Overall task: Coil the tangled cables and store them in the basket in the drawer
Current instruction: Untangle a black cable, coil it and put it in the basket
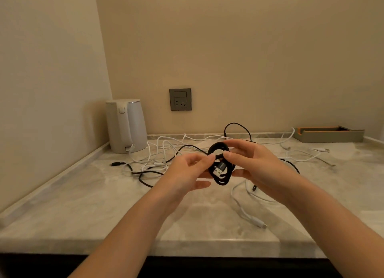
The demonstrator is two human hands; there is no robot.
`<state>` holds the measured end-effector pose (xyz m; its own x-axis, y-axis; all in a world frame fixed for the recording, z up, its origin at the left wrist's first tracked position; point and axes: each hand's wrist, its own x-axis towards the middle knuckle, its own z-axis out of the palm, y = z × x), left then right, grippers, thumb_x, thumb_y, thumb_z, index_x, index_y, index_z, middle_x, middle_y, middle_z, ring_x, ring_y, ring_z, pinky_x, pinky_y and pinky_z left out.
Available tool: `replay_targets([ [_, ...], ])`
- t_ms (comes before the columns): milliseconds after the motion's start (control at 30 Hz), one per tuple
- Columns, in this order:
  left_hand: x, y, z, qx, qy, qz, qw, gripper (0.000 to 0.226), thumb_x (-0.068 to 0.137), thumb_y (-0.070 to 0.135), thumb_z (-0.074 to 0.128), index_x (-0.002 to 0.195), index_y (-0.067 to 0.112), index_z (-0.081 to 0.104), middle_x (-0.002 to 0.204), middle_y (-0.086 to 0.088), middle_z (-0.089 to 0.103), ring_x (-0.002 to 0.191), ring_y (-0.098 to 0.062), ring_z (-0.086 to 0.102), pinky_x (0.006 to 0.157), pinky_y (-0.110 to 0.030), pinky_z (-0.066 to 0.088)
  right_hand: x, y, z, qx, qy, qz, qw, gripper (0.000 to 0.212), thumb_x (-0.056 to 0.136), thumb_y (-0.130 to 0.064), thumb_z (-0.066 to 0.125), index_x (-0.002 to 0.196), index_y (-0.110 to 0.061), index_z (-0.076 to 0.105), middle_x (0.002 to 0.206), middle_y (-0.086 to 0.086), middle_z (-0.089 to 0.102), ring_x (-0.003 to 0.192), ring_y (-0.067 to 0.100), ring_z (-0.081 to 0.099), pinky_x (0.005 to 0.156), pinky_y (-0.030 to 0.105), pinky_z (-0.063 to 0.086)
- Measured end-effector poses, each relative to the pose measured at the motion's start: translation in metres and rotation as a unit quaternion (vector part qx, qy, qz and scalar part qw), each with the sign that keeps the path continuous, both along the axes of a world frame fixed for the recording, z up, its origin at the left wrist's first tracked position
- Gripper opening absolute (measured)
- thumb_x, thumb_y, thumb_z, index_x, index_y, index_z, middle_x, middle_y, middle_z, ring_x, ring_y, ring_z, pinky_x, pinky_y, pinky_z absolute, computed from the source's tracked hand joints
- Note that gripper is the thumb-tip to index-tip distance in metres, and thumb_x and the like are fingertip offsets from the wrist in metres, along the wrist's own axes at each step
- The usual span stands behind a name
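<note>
Holding black coil (221, 174) above counter (83, 205), behind front edge (207, 254).

Black coil (221, 180): cable wound into a small tight ring, held upright above mid surface (104, 205), gripped between left hand (187, 169) and right hand (253, 163). Silver USB plug (218, 170) lies across the ring's front. White cables (158, 151): loose tangled loops lying far left of the coil; further strands far right and near right. Loose black cable (143, 179): uncoiled, threading through the left tangle.
</note>
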<state>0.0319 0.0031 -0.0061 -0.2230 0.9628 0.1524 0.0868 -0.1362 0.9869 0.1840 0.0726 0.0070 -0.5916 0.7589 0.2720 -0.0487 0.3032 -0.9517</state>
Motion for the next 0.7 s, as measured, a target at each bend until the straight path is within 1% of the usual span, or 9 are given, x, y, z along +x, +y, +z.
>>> replay_targets([
  [67,0.010,-0.014,0.001,0.003,0.022,-0.001,1.000,0.023,0.090,0.032,0.059,0.097,0.012,0.067,0.097,-0.006,0.073,0.085,-0.012,0.069,0.061,-0.017,0.050,0.013,-0.013,-0.003,-0.008,0.008,0.004,1.000,0.020,0.088,-0.015,0.060,0.108,-0.016,0.064,0.094,0.000,0.073,0.092,0.013,0.068,0.087,0.037,0.050],
  [133,0.021,-0.028,0.002,0.002,0.052,-0.005,0.999,0.025,0.089,0.032,0.060,0.098,0.010,0.068,0.095,-0.006,0.073,0.081,-0.009,0.068,0.062,-0.017,0.052,0.027,-0.025,-0.006,-0.013,0.005,-0.003,1.000,0.018,0.087,-0.016,0.062,0.105,-0.018,0.066,0.096,0.000,0.073,0.094,0.013,0.068,0.088,0.037,0.050],
  [233,0.039,-0.046,0.000,0.005,0.099,-0.008,0.995,0.022,0.088,0.033,0.062,0.095,0.013,0.067,0.085,0.001,0.073,0.071,-0.003,0.067,0.063,-0.017,0.053,0.050,-0.042,-0.011,-0.016,-0.007,-0.002,1.000,0.022,0.083,-0.020,0.064,0.104,-0.022,0.068,0.099,0.001,0.073,0.096,0.014,0.068,0.088,0.036,0.052],
  [300,0.052,-0.057,-0.003,0.012,0.132,-0.008,0.991,0.022,0.087,0.034,0.063,0.094,0.013,0.067,0.081,0.002,0.072,0.068,-0.003,0.067,0.061,-0.016,0.053,0.066,-0.055,-0.015,-0.019,-0.011,-0.004,1.000,0.028,0.074,-0.027,0.066,0.103,-0.026,0.069,0.100,0.001,0.073,0.096,0.014,0.068,0.084,0.034,0.054],
  [367,0.064,-0.067,-0.007,0.021,0.154,-0.007,0.988,0.020,0.086,0.033,0.064,0.090,0.013,0.066,0.076,0.003,0.072,0.064,-0.003,0.066,0.058,-0.015,0.052,0.082,-0.067,-0.019,-0.017,-0.019,-0.006,1.000,0.036,0.070,-0.030,0.066,0.106,-0.027,0.068,0.102,0.001,0.072,0.095,0.013,0.068,0.079,0.030,0.055],
  [467,0.083,-0.080,-0.018,0.029,0.146,-0.028,0.989,0.016,0.084,0.028,0.067,0.085,0.012,0.066,0.068,0.003,0.070,0.061,-0.005,0.065,0.055,-0.016,0.051,0.108,-0.086,-0.027,-0.018,-0.029,-0.010,0.999,0.040,0.070,-0.029,0.066,0.109,-0.024,0.066,0.102,0.002,0.072,0.094,0.013,0.069,0.077,0.026,0.057],
  [533,0.098,-0.086,-0.030,0.013,0.126,-0.048,0.991,0.013,0.084,0.024,0.067,0.083,0.012,0.066,0.064,0.004,0.069,0.059,-0.006,0.064,0.055,-0.017,0.052,0.126,-0.097,-0.035,-0.029,-0.040,-0.006,0.999,0.038,0.068,-0.028,0.066,0.106,-0.023,0.066,0.097,0.002,0.073,0.089,0.014,0.070,0.073,0.023,0.056],
  [600,0.109,-0.091,-0.043,-0.005,0.109,-0.064,0.992,0.011,0.084,0.022,0.067,0.081,0.012,0.066,0.060,0.004,0.067,0.057,-0.005,0.063,0.054,-0.017,0.052,0.139,-0.104,-0.045,-0.042,-0.056,-0.004,0.998,0.037,0.070,-0.026,0.066,0.107,-0.019,0.065,0.093,0.003,0.074,0.087,0.014,0.071,0.070,0.021,0.056],
  [700,0.126,-0.095,-0.062,-0.035,0.099,-0.085,0.991,0.016,0.085,0.025,0.066,0.081,0.009,0.066,0.062,0.002,0.067,0.057,-0.005,0.063,0.055,-0.017,0.052,0.158,-0.109,-0.060,-0.052,-0.098,-0.005,0.994,0.030,0.078,-0.025,0.065,0.107,-0.015,0.066,0.095,0.003,0.074,0.091,0.013,0.070,0.075,0.020,0.056],
])
